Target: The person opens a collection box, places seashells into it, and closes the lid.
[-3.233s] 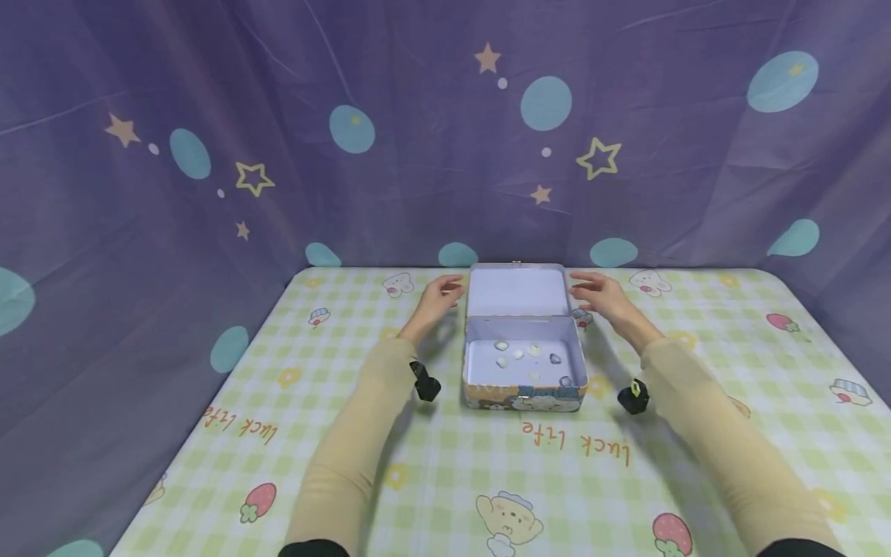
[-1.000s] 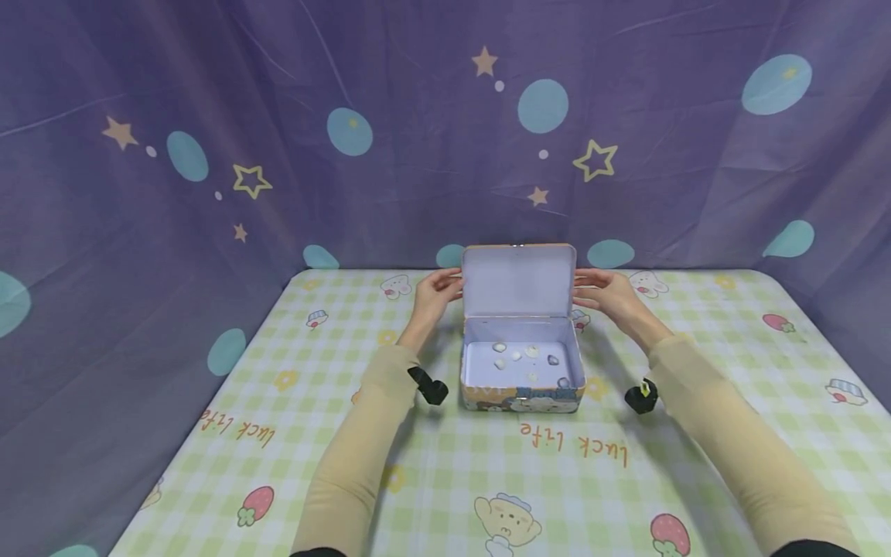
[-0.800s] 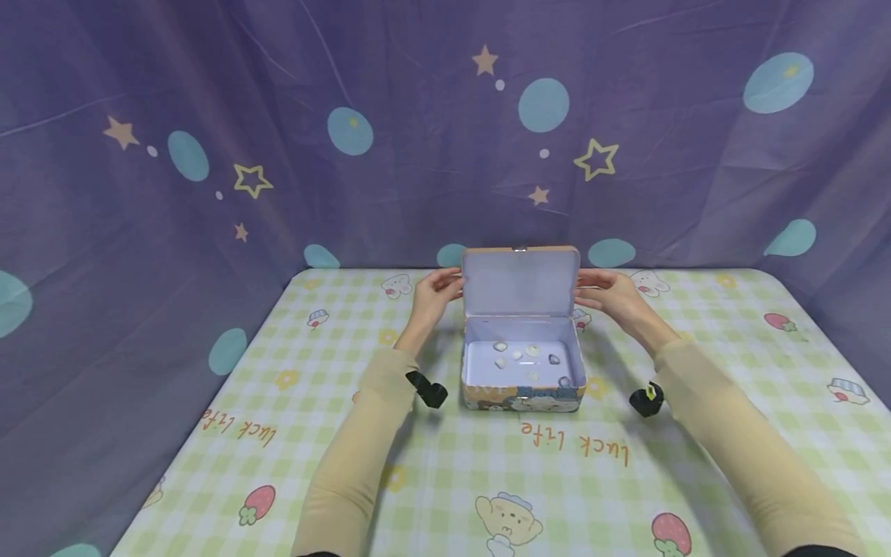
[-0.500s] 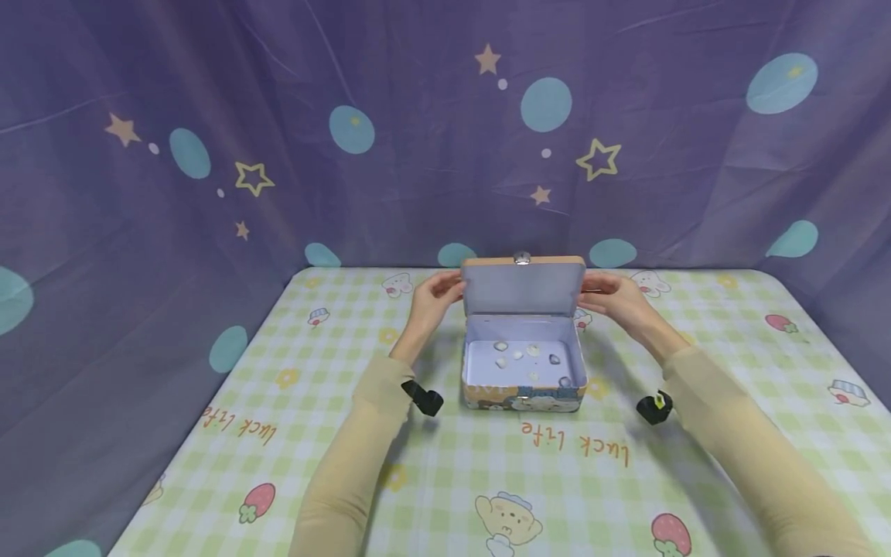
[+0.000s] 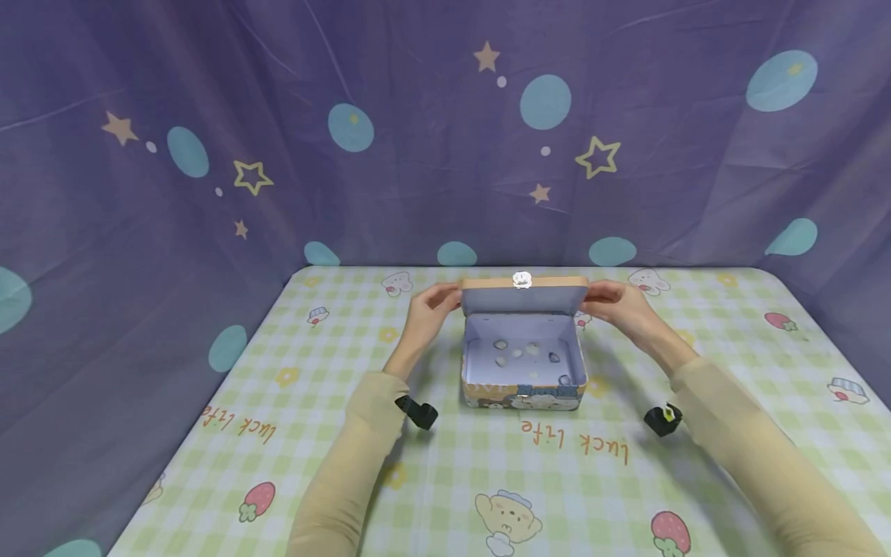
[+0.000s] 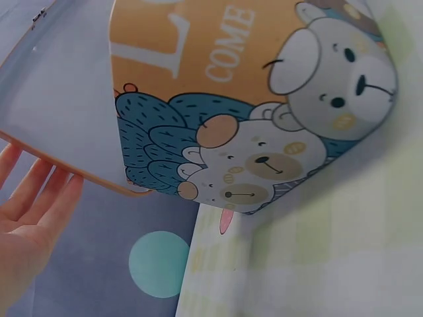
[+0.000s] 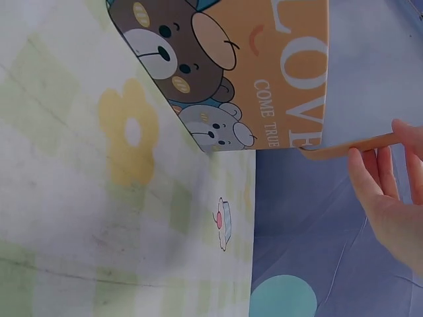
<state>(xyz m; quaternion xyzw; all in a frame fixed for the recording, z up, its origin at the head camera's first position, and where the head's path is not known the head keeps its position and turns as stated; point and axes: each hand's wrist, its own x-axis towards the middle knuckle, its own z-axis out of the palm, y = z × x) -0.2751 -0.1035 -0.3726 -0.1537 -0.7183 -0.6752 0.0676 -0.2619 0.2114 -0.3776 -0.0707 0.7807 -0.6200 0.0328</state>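
A rectangular tin box (image 5: 524, 398) with cartoon bears and orange lettering stands on the table in the head view. Its hinged lid (image 5: 497, 298) is partly raised, tilting forward over the base, with a white metal clasp (image 5: 522, 280) on its front edge. Inside lie several small pale shell-like pieces (image 5: 532, 350). At the lid's left side my left hand (image 5: 426, 313) holds the edge; its fingertips (image 6: 71, 188) lie along the rim in the left wrist view. My right hand (image 5: 623, 309) grips the opposite edge, thumb on one face and fingers (image 7: 363, 173) on the other.
A green-and-white checked cloth (image 5: 278, 433) with printed strawberries and lettering covers the table. Behind it hangs a purple curtain (image 5: 418, 201) with stars and teal dots. Black wrist devices (image 5: 418, 413) are worn on both forearms.
Both hands reached the lid's sides, and the lid has swung up from leaning back and then forward and down toward the base. The box base and the pieces inside stayed in place.
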